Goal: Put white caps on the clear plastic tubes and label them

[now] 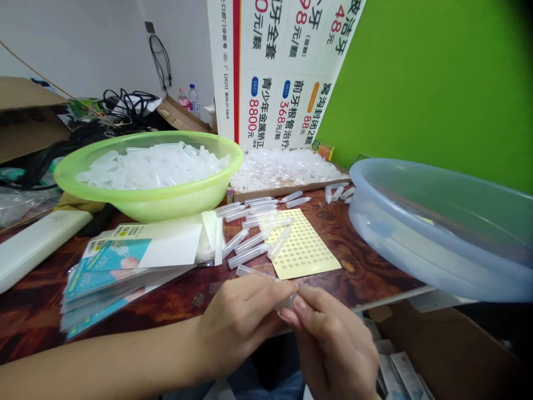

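The person's left hand (237, 325) and right hand (331, 347) meet just above the near edge of a glossy, reddish-brown wood-patterned tabletop (366, 266), with a slim clear plastic tube (287, 303) held between them. The left fingers (266, 289) curl narrowly over the tube from above, while the right thumb and forefinger (306, 300) pinch close against it, hiding much of its length. Just beyond the left hand, another clear plastic tube (247, 270) lies on the tabletop, partly covered by the fingers. Further away, a loose group of similar clear tubes (245, 250) lies beside a pale yellow perforated sheet (303, 244), and one tube rests across the sheet's edge. To the left is a fanned stack of blue-and-white printed plastic packets (125, 272). Behind them, a wide lime-green plastic basin (145, 191) holds a heap of translucent white tubes, and a shallow cardboard tray (287, 186) holds many small clear plastic pieces. A large clear, blue-tinted plastic basin (416, 228) sits at the right edge of the tabletop.
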Demonstrator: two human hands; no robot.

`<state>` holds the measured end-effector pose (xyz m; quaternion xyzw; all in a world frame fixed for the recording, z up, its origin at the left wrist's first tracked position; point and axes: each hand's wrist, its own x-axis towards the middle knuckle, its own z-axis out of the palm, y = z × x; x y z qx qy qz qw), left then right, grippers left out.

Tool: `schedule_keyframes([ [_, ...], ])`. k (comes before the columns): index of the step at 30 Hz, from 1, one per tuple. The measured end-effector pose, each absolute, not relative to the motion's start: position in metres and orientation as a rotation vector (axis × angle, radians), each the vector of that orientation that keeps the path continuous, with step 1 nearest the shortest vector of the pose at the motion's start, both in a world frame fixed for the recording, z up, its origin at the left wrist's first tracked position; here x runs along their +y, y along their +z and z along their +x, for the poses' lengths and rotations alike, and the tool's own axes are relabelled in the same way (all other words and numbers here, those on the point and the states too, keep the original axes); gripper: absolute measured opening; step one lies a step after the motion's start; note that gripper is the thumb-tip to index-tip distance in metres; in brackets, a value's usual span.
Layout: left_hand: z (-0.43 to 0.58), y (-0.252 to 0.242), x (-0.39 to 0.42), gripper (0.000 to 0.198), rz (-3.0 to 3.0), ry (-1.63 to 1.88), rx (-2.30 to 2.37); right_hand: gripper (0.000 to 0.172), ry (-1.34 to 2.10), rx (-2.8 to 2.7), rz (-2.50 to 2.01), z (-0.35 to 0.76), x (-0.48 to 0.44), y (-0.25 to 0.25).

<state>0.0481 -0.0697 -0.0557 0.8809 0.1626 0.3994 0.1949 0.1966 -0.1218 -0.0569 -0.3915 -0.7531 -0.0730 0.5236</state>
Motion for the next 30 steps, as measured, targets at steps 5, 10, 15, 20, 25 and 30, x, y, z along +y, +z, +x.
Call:
schedule_keyframes([
  [5,0.049,-0.057,-0.07,0.019,2.441,1.126,0.47,0.031,-0.053,-1.705,-0.904,0.196,-0.12,-0.067],
  [10,0.05,-0.057,-0.068,0.016,2.4,1.119,0.519,0.043,0.034,-1.836,-0.869,0.204,-0.121,-0.064],
  [15,0.05,-0.056,-0.07,0.032,2.443,1.056,0.562,0.037,0.175,-1.746,-0.871,0.219,-0.128,-0.056],
  [20,0.049,-0.05,-0.069,0.023,2.564,1.041,0.852,0.047,-0.038,-1.455,-0.846,0.239,-0.127,-0.062],
  [25,0.047,-0.052,-0.068,0.017,2.789,0.79,1.053,0.038,-0.626,-1.629,-0.91,0.272,-0.078,-0.06],
  [30,0.048,-0.057,-0.069,0.016,2.921,0.683,1.063,0.012,-1.066,-1.977,-1.58,0.301,-0.014,-0.047],
])
